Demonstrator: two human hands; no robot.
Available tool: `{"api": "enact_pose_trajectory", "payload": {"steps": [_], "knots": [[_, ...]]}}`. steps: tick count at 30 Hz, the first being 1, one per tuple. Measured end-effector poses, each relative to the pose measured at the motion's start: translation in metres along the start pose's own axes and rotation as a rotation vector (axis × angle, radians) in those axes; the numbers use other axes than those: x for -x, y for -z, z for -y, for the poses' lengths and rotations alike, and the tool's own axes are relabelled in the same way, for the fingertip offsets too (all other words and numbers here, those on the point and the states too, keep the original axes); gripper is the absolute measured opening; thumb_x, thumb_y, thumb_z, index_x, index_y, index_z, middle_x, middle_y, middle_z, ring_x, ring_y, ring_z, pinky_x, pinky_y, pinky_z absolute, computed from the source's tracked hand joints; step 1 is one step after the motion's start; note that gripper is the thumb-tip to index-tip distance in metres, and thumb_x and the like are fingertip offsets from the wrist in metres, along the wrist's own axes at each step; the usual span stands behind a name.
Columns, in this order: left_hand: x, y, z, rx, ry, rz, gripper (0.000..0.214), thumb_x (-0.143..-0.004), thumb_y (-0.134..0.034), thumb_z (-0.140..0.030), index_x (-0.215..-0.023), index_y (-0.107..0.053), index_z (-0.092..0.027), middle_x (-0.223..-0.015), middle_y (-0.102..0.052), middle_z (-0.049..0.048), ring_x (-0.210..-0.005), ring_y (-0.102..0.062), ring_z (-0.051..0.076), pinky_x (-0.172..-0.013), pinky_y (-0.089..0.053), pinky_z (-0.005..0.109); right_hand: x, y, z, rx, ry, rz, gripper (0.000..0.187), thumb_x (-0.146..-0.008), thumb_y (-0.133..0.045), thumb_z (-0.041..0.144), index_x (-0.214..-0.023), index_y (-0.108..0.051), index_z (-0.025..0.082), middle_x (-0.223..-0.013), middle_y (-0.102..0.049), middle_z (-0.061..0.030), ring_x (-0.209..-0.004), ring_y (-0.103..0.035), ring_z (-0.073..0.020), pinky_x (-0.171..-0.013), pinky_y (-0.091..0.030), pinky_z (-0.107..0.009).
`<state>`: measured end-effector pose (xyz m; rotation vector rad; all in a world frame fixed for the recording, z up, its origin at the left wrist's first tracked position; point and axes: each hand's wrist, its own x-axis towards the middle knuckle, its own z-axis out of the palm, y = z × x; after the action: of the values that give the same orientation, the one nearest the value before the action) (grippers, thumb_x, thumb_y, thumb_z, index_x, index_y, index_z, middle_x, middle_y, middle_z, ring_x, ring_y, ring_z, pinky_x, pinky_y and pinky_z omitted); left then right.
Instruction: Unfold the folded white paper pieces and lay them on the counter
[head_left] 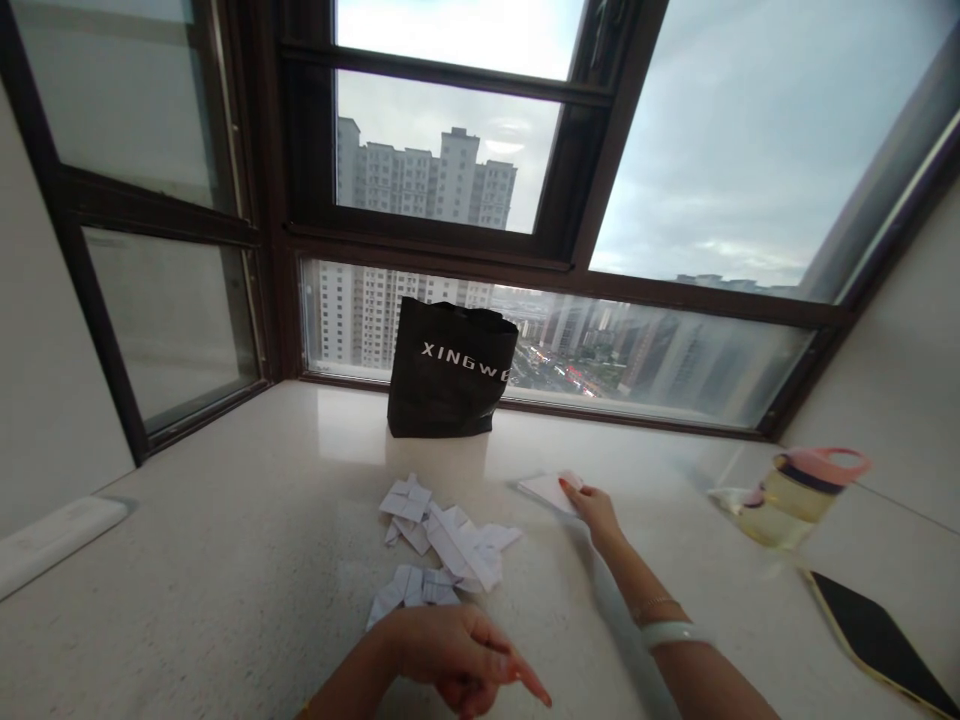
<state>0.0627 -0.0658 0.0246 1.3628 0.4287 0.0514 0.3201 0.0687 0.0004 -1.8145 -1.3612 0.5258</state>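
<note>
My right hand (594, 507) reaches forward across the pale stone sill and its fingertips pinch the near edge of a white sheet of paper (546, 489) lying flat there. My left hand (459, 658) hovers low in the foreground, index finger stretched out to the right and the other fingers curled under, holding nothing. Just beyond it lies a heap of folded white paper pieces (442, 545), several of them, some overlapping.
A black bag with white lettering (448, 369) stands against the window at the back. At right are a bottle with a pink lid (796, 493) and a dark phone (870, 633). A white power strip (52, 538) lies at the left edge.
</note>
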Motion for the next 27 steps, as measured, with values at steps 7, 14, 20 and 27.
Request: {"api": "enact_pose_trajectory", "payload": {"steps": [7,14,20,27], "knots": [[0.002,-0.004,0.002,0.047,-0.021,-0.022,0.044,-0.076,-0.053,-0.044,-0.110,-0.059,-0.017,-0.047,-0.041,-0.0045,-0.037,-0.032,0.005,-0.036,-0.020,0.018,-0.029,-0.014,-0.022,0.344,0.078,-0.094,0.029,-0.079,-0.044,0.032,-0.072,-0.063,0.011,-0.077,-0.065,-0.0161,-0.073,-0.059,-0.0218,-0.058,-0.035,-0.027],[0.001,-0.003,0.003,0.071,-0.049,-0.065,0.040,-0.077,-0.052,-0.042,-0.108,-0.060,-0.017,-0.046,-0.038,-0.0052,-0.038,-0.029,0.004,-0.038,-0.020,0.018,-0.038,-0.021,-0.025,0.555,0.187,-0.084,0.021,-0.082,-0.044,0.025,-0.087,-0.059,0.011,-0.093,-0.061,-0.0168,-0.093,-0.052,-0.0247,-0.074,-0.034,-0.030],[0.000,-0.003,0.004,0.093,-0.069,-0.090,0.036,-0.080,-0.050,-0.037,-0.105,-0.061,-0.015,-0.044,-0.038,-0.0058,-0.035,-0.030,0.003,-0.036,-0.019,0.019,-0.034,-0.022,-0.030,0.613,0.146,-0.199,0.042,-0.083,-0.043,0.033,-0.118,-0.043,0.010,-0.110,-0.054,-0.0174,-0.102,-0.045,-0.0279,-0.076,-0.034,-0.034],[0.006,0.002,0.002,0.255,-0.214,-0.089,0.048,-0.074,-0.055,-0.042,-0.106,-0.060,-0.007,-0.039,-0.034,-0.0073,-0.033,-0.024,0.003,-0.036,-0.015,0.021,-0.035,-0.006,-0.023,0.447,0.057,-0.349,0.052,-0.082,-0.039,0.043,-0.118,-0.042,0.005,-0.107,-0.053,-0.0201,-0.098,-0.047,-0.0291,-0.074,-0.033,-0.034]]}}
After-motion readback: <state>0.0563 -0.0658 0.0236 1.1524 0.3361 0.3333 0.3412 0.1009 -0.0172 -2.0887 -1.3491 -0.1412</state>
